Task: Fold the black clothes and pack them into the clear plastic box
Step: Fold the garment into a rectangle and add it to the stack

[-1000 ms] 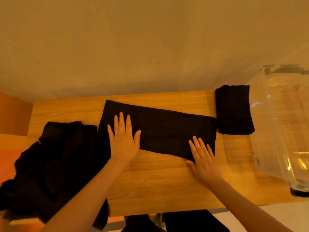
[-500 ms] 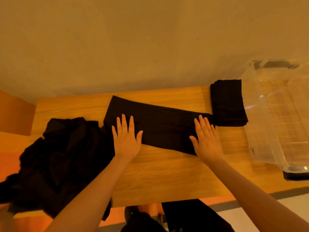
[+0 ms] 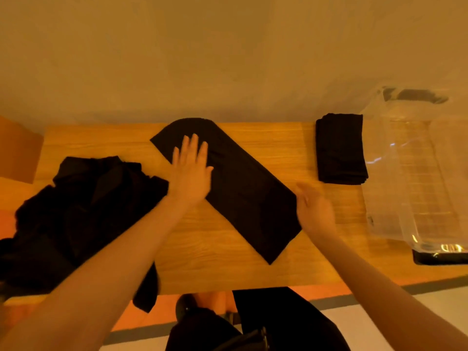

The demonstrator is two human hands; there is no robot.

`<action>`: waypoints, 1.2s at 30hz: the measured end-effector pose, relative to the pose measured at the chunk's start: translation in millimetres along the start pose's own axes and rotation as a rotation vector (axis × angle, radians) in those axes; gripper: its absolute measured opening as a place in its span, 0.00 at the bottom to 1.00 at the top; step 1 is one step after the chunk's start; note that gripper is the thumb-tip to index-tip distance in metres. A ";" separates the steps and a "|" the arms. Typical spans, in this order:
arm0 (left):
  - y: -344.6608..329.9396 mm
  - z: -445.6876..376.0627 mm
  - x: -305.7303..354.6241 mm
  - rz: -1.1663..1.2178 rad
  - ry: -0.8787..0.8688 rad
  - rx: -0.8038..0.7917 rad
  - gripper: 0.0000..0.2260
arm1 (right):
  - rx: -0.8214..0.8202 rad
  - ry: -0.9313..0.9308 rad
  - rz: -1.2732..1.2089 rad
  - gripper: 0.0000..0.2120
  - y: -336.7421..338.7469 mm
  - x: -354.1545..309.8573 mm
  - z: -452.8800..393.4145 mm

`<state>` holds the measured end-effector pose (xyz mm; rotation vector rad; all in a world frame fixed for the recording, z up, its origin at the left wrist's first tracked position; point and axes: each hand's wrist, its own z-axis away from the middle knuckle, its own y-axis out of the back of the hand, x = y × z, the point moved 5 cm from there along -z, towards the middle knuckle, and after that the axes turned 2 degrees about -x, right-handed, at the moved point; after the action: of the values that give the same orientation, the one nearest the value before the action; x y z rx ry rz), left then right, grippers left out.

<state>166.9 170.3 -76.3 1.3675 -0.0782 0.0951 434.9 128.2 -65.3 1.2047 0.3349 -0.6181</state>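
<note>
Black cloth, folded into a long strip [image 3: 228,188], has swung round under my palms: a moment ago it lay nearly level along the wooden table [image 3: 106,138], and now it runs on a steep diagonal, its far end up near the wall and its near end pointing back toward me. My left hand [image 3: 191,171] lies flat and open on the far end, fingers spread, pinning it as the pivot. My right hand [image 3: 314,211] has come off the top of the strip and sits at its right edge, touching the cloth; it is blurred, so I cannot tell whether the fingers are pinching the edge or just resting open against it.

I read the turn as setting the strip lengthwise to me, so I can fold the near end up over the far one. One folded piece [image 3: 340,150] already waits just beside the clear plastic box [image 3: 415,173], which looks empty. The unfolded heap [image 3: 76,214] on my left is untouched, so most of the job remains.
</note>
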 end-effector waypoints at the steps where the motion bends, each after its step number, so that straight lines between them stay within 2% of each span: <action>1: 0.0 13.8 22.8 0.070 -0.022 0.001 0.28 | 0.036 0.112 0.088 0.18 6.6 -1.8 -8.4; 2: -6.8 30.3 46.7 0.119 -0.058 -0.027 0.28 | 0.024 0.258 0.202 0.20 5.8 -4.9 -15.5; 4: -34.9 67.9 86.3 0.151 -0.154 -0.131 0.30 | -0.126 0.550 0.475 0.22 -15.7 -3.4 -23.5; 5: -51.5 84.1 96.8 0.132 -0.194 -0.188 0.31 | -0.216 0.637 0.588 0.23 -26.7 2.2 -24.8; 6: -65.6 96.1 100.0 0.085 -0.217 -0.224 0.32 | -0.297 0.660 0.669 0.26 -34.1 9.6 -24.4; 8: -78.0 105.1 91.0 0.000 -0.251 -0.226 0.31 | -0.351 0.624 0.742 0.30 -39.3 24.9 -21.1; 11: -80.8 105.6 69.9 -0.012 -0.393 -0.319 0.30 | -0.292 0.549 0.748 0.31 -50.8 41.0 6.1; 13: -71.2 103.3 56.2 -0.095 -0.558 -0.357 0.29 | -0.277 0.521 0.735 0.32 -63.8 49.1 31.4; 16: -64.2 102.4 35.3 -0.269 -0.710 -0.428 0.30 | -0.231 0.577 0.733 0.33 -68.1 50.6 58.4; 17: -61.5 103.3 31.4 -0.287 -0.707 -0.408 0.30 | -0.217 0.596 0.744 0.33 -64.7 47.7 58.6; 19: -57.2 110.2 35.9 -0.275 -0.695 -0.259 0.31 | -0.209 0.683 0.756 0.33 -60.4 33.5 53.4; 23: -84.9 153.7 58.0 -0.149 -0.603 -0.250 0.33 | -0.380 0.938 0.859 0.33 -78.3 10.3 50.0; 25: -101.2 173.5 62.7 -0.092 -0.549 -0.225 0.32 | -0.461 0.921 0.882 0.32 -84.7 16.1 52.4; 28: -110.3 191.0 64.7 -0.038 -0.461 -0.254 0.32 | -0.463 0.921 0.863 0.35 -89.3 34.4 64.7; 33: -110.1 206.0 58.9 -0.072 -0.519 -0.099 0.38 | -0.442 0.967 0.897 0.34 -85.7 49.4 80.2; 36: -100.5 203.1 54.4 -0.111 -0.582 -0.059 0.34 | -0.434 0.929 0.910 0.33 -80.0 52.7 86.3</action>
<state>232.3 -47.5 -127.4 1.3014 -0.4877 -0.3991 421.1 15.4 -126.3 1.0082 0.5931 0.8070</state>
